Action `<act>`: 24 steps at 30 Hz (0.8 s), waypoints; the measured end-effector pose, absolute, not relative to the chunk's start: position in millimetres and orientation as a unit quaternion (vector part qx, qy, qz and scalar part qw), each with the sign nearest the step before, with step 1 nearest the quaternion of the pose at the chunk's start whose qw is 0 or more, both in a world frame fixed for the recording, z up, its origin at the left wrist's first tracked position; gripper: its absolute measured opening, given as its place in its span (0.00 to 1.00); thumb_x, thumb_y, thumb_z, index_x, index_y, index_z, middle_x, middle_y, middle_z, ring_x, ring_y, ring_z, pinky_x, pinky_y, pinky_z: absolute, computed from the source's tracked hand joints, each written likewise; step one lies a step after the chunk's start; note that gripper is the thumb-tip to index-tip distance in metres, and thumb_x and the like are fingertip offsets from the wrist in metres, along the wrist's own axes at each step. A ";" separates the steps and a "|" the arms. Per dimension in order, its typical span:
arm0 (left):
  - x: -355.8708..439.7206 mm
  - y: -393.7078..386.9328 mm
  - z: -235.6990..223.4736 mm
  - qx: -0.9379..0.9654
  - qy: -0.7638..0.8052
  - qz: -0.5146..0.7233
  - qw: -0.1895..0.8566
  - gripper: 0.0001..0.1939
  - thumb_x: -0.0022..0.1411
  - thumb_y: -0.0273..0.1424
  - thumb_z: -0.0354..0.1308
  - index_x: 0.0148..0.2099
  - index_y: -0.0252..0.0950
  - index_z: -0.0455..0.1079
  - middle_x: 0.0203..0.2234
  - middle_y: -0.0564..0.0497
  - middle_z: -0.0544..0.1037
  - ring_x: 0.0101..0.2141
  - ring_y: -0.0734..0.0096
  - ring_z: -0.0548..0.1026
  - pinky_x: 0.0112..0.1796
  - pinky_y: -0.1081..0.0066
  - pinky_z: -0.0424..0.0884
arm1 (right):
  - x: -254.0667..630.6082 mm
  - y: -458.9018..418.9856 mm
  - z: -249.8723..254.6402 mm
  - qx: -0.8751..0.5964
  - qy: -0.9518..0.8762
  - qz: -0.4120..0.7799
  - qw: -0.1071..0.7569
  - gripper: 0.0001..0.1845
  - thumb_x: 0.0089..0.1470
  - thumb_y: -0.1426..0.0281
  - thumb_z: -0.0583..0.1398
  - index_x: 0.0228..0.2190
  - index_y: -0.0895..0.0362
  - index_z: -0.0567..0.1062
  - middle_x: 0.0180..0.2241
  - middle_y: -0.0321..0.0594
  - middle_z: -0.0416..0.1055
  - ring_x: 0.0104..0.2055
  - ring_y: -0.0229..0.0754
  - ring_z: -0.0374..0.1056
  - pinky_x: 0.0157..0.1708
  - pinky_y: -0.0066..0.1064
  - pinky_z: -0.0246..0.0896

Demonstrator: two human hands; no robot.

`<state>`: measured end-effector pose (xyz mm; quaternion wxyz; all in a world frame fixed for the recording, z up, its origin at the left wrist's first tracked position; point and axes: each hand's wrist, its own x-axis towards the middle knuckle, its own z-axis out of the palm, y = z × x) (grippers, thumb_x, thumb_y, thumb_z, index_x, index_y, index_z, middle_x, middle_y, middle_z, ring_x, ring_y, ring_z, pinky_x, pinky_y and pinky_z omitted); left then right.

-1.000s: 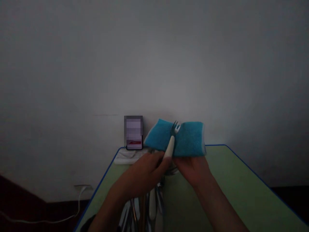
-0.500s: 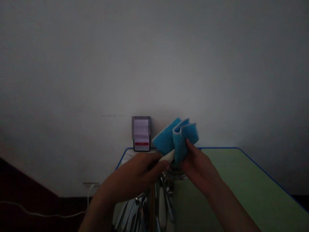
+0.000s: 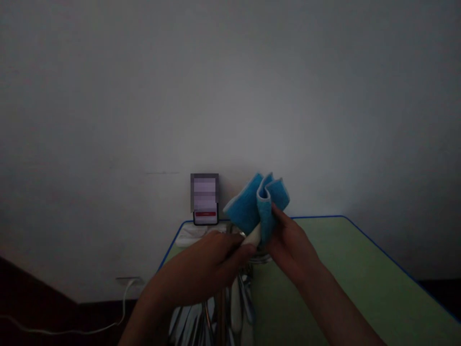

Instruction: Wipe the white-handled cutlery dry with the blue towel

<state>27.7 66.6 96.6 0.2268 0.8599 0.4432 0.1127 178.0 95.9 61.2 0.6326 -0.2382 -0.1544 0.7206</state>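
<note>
My left hand [image 3: 216,259] is closed around a pale, cream-coloured handle [image 3: 252,236]; the far end of that utensil is hidden in the cloth, so its kind does not show. A folded blue cloth [image 3: 264,204] with white edging wraps over it. My right hand [image 3: 288,242] grips the cloth from the right side, thumb pressed against it. Below both hands lie several pieces of metal cutlery [image 3: 190,322], and a cream-handled utensil [image 3: 236,307] rests among them.
A phone [image 3: 206,199] leans upright against the wall, its screen lit. Beside its foot lies a white packet [image 3: 189,234]. The green table [image 3: 345,278] has a blue edge. A white cable [image 3: 124,302] hangs at the left. Behind my hands, shiny round metal [image 3: 260,259] shows partly.
The view has shifted slightly, so phone, table and hands sit a little further left. Both hands keep their hold, and the cloth's folds have bunched a little closer.
</note>
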 end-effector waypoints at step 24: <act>72.3 38.8 109.6 0.809 0.462 0.245 0.268 0.10 0.59 0.37 0.55 0.39 0.39 0.60 0.30 0.53 0.76 0.28 0.69 0.75 0.25 0.75 0.67 | 235.4 58.5 76.9 -0.211 -0.218 0.641 0.705 0.10 0.55 0.77 0.54 0.33 0.60 0.76 0.29 0.38 0.78 0.30 0.37 0.73 0.38 0.29 0.69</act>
